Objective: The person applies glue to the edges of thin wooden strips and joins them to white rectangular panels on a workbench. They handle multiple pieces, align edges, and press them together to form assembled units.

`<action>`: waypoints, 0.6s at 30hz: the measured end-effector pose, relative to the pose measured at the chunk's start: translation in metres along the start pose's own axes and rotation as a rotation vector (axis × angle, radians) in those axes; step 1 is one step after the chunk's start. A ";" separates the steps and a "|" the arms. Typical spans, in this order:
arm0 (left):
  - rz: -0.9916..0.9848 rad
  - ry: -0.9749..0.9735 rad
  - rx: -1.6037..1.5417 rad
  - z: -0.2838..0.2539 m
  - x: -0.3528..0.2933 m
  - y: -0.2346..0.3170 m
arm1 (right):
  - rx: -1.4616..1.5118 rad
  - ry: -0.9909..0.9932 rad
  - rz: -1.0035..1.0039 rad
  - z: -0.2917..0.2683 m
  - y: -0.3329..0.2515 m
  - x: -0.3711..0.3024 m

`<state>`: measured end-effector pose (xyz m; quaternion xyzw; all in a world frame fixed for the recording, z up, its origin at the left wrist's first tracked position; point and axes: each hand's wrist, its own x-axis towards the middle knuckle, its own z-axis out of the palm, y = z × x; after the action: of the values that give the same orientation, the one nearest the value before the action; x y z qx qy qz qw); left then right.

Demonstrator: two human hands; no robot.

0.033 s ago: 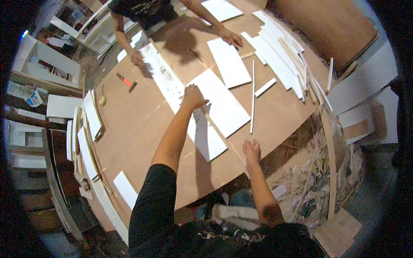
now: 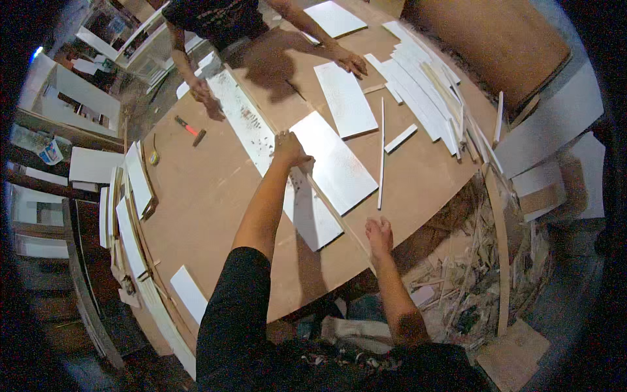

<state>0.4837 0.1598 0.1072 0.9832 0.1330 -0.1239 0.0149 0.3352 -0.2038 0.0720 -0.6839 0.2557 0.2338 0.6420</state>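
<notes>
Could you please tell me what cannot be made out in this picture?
In the head view:
What lies under the left hand: hidden by the hand itself.
What the dark specks on the long white board are: too small.
The head of the person opposite: cut off by the top edge.

A long, narrow white panel [image 2: 262, 145], flecked with dark specks, lies flat and slantwise across the brown tabletop [image 2: 206, 179]; a thin, straight wooden strip [image 2: 330, 206] runs along its right edge.
</notes>
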 end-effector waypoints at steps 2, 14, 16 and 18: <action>-0.091 -0.132 0.149 -0.009 0.024 -0.004 | -0.105 -0.107 0.022 0.006 -0.004 0.004; 0.010 -0.200 0.084 -0.027 0.045 0.018 | 0.076 -0.088 -0.118 0.050 -0.042 0.009; 0.072 -0.177 0.015 -0.019 0.043 0.031 | 0.003 0.022 -0.147 0.030 -0.037 0.007; 0.086 -0.042 -0.005 -0.011 0.037 0.049 | -0.088 0.139 -0.120 0.009 -0.035 0.010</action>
<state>0.5335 0.1231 0.1089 0.9852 0.0908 -0.1433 0.0253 0.3660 -0.1942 0.0912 -0.7400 0.2478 0.1578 0.6050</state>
